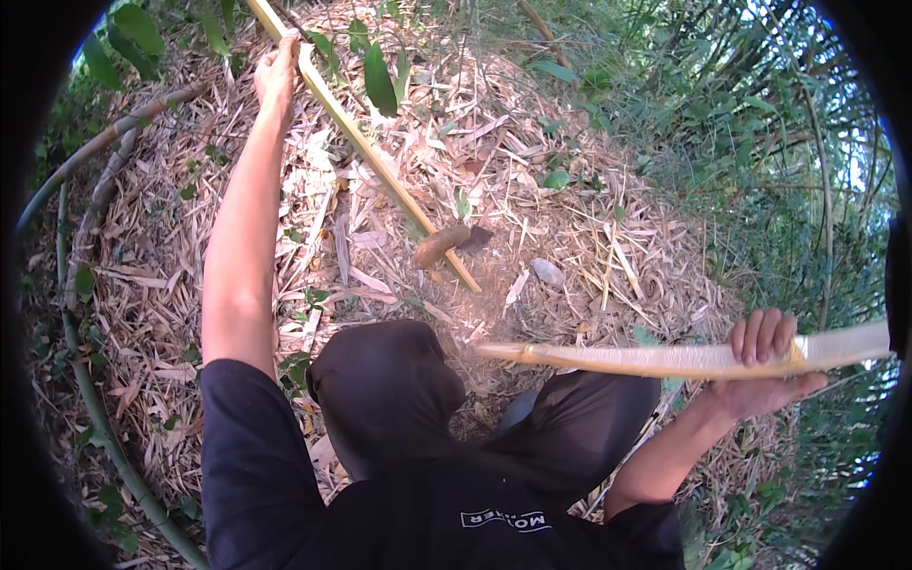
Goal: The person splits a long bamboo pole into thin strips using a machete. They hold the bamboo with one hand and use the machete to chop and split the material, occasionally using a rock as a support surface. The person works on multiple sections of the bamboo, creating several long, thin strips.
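At the upper left, my left arm is stretched far out and my left hand (pixel 277 74) is closed round a long, narrow yellowish bamboo strip (pixel 380 169). The strip slants down toward the middle of the ground. Near its lower end is a brown, rounded wooden piece like a tool handle (pixel 441 247) with a dark end; I cannot tell exactly what it is. On the right, the fingers of my right hand (pixel 760 356) curl over a split bamboo length (pixel 627 359), pale inside. This length lies roughly level across my right knee, its narrow end near the middle.
Dry bamboo leaves and litter (pixel 532 228) cover the ground. A small grey stone-like piece (pixel 547 272) lies near the middle. Green stems (pixel 90 399) curve along the left side, and dense green growth (pixel 760 190) stands at the right. Leaves (pixel 378 81) hang beside my left hand.
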Available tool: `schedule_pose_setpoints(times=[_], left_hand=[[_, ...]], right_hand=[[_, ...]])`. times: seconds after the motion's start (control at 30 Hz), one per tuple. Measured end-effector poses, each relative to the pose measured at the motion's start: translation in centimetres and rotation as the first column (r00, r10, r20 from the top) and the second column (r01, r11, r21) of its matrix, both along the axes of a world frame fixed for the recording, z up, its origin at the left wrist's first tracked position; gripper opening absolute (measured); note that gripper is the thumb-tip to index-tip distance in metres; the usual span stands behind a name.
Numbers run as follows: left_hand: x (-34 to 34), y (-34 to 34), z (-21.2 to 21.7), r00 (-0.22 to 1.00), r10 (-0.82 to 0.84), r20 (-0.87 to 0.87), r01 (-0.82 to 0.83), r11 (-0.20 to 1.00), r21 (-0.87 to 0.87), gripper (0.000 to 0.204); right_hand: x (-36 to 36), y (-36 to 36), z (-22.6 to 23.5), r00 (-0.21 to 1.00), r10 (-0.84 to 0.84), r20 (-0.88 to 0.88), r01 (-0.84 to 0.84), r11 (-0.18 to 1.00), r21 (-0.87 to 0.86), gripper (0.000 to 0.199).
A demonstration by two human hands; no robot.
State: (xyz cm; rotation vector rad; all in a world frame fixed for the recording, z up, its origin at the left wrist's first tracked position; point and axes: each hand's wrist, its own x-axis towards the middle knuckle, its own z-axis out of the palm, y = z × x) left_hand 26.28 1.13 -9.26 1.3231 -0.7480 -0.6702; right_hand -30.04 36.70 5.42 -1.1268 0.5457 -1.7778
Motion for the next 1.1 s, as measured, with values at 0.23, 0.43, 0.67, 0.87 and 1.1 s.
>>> schedule_pose_setpoints(times=[0.23, 0.43, 0.67, 0.87, 1.1], left_hand=[[-9.6, 4.6, 7.8, 0.839, 0.532, 0.116, -0.429, 0.776, -0.462, 0.054], [-20.8, 12.1, 13.9, 0.929, -0.243, 0.28, 0.356, 0.797, -0.489, 0.019], [-27.1, 15.6, 18.5, 0.759, -0.648, 0.061, 0.547, 0.584, -0.599, 0.036], [-28.7, 18.9, 21.4, 0.704, -0.709, 0.049, 0.634, 0.595, -0.494, 0.081], [-26.9, 17.8, 20.2, 0.459, -0.871, 0.174, 0.775, 0.297, -0.558, 0.063]], right_hand=[[2.1, -8.8, -1.6, 0.878, 0.464, -0.116, -0.472, 0.879, -0.057, 0.096], [3.2, -14.3, -3.0, 0.835, 0.522, -0.171, -0.533, 0.846, -0.022, 0.078], [8.2, -17.1, -3.6, 0.905, 0.249, -0.343, -0.247, 0.968, 0.052, 0.065], [11.7, -17.0, -2.3, 0.829, 0.448, -0.336, -0.427, 0.894, 0.137, 0.058], [14.7, -15.7, -2.9, 0.767, 0.087, -0.636, -0.079, 0.996, 0.041, 0.058]])
